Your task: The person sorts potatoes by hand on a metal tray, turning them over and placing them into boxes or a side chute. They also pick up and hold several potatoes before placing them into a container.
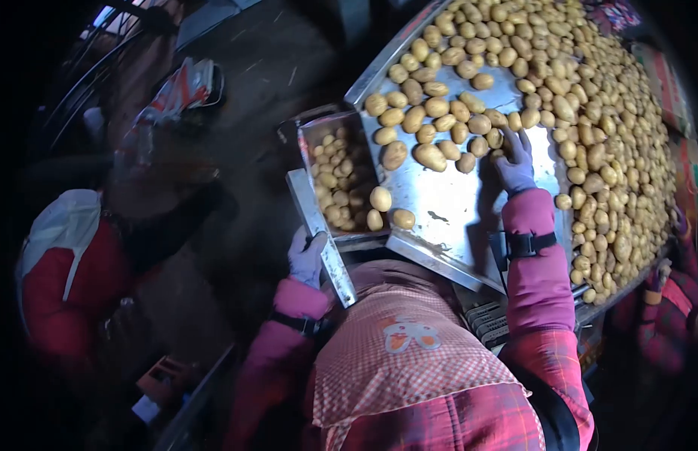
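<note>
Both of my hands wear pale gloves. My left hand [307,256] is closed around a flat metal strip [317,225] that slants along the near side of a box [305,134]. Potatoes [335,177] fill much of that box. On the shiny metal tray [439,197], my right hand [517,162] reaches forward with fingers stretched and apart, its fingertips against the near edge of a group of loose potatoes [437,107]. A few single potatoes [403,219] lie at the tray's left edge, where it meets the box.
A large heap of potatoes [604,135] covers the right and far side of the table. Another person [668,301] is at the right edge, with hands near the heap. At left is a person in red [67,270]. A red-and-white bag [185,92] lies on the floor.
</note>
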Demonstrator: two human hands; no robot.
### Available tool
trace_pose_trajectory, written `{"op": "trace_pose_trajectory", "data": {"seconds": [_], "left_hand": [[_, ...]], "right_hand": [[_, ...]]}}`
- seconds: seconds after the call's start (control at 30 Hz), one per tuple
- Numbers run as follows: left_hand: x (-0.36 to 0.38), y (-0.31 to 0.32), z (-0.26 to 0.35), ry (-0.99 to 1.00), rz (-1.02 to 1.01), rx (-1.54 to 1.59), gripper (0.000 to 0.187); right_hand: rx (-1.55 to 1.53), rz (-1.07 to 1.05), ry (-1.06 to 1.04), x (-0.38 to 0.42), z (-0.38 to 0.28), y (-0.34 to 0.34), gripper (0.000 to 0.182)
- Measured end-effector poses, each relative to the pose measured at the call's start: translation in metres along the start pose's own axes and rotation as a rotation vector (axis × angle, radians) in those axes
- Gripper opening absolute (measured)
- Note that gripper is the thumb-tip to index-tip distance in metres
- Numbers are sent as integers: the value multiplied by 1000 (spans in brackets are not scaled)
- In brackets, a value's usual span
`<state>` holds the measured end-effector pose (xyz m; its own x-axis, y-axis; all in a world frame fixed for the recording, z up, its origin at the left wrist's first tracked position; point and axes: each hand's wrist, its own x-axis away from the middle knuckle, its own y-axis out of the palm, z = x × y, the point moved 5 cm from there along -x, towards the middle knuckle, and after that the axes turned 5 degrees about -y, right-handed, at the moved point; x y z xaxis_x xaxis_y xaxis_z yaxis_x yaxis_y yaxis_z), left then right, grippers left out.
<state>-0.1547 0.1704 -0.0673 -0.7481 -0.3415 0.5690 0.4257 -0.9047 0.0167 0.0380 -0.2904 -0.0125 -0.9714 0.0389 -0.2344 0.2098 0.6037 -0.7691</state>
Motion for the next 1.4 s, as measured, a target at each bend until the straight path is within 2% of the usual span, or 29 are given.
{"op": "trace_pose_trajectory", "data": {"seconds": [0.07, 0.2, 0.27, 0.37, 0.43, 0.5, 0.53, 0.6, 0.63, 0.67, 0.7, 0.73, 0.8, 0.87, 0.93, 1.0, 1.07, 1.23, 1.27, 1.33, 1.4], "left_hand": [[7, -4, 1, -64, 4, 24, 40], [6, -16, -7, -83, 16, 58, 39], [10, -14, -6, -67, 29, 52, 40], [11, -10, -5, -64, 46, 24, 39], [15, -6, 0, -67, 41, 29, 39], [17, -6, 3, -69, 35, 34, 38], [19, -8, 3, -75, 53, 13, 39], [18, -10, -3, -55, 135, 46, 38], [21, -10, -2, -74, 138, 58, 38], [25, -12, -2, -95, 147, 70, 39], [26, -16, -5, -90, 147, 80, 39], [27, -21, -10, -96, 128, 82, 39], [29, -30, -16, -94, 118, 85, 40], [29, -33, -19, -128, 158, 35, 41], [28, -33, -23, -139, 164, 28, 42], [24, -32, -21, -50, 187, 23, 40], [26, -22, -9, -82, 169, 54, 40], [21, -19, -11, -96, 111, 18, 44], [21, -19, -11, -89, 126, 24, 44], [23, -18, -11, -87, 157, 39, 44], [25, -17, -6, -68, 161, 3, 38]], "right_hand": [[-67, 21, -113, -6, -29, 27, 65], [-288, -14, -195, 12, -80, 64, 68], [-200, -13, -168, 25, -109, 78, 67], [-483, -158, -155, 43, -153, 101, 64], [-537, -219, -186, 48, -170, 100, 63], [-719, -284, -126, 42, -174, 96, 61], [-660, -212, -143, 24, -176, 68, 59], [-350, 52, -256, -11, -120, 47, 61], [-235, 101, -264, -33, -86, 37, 62], [-205, 152, -186, -54, -57, 28, 62], [-33, 190, -118, -71, -28, 22, 62], [118, 129, 59, -87, 4, 29, 67], [153, 60, 78, -102, 10, 42, 73], [95, -59, 96, -107, -6, 53, 76], [-57, -80, -6, -107, -24, 61, 70], [-144, -124, -122, -101, -38, 82, 66], [-277, -105, -224, -85, -68, 94, 63], [-462, -422, -459, -39, -162, 96, 59], [-462, -425, -466, -47, -160, 96, 59], [-531, -209, -426, -84, -136, 84, 58], [-426, -41, -224, -140, -75, 98, 61]]}}
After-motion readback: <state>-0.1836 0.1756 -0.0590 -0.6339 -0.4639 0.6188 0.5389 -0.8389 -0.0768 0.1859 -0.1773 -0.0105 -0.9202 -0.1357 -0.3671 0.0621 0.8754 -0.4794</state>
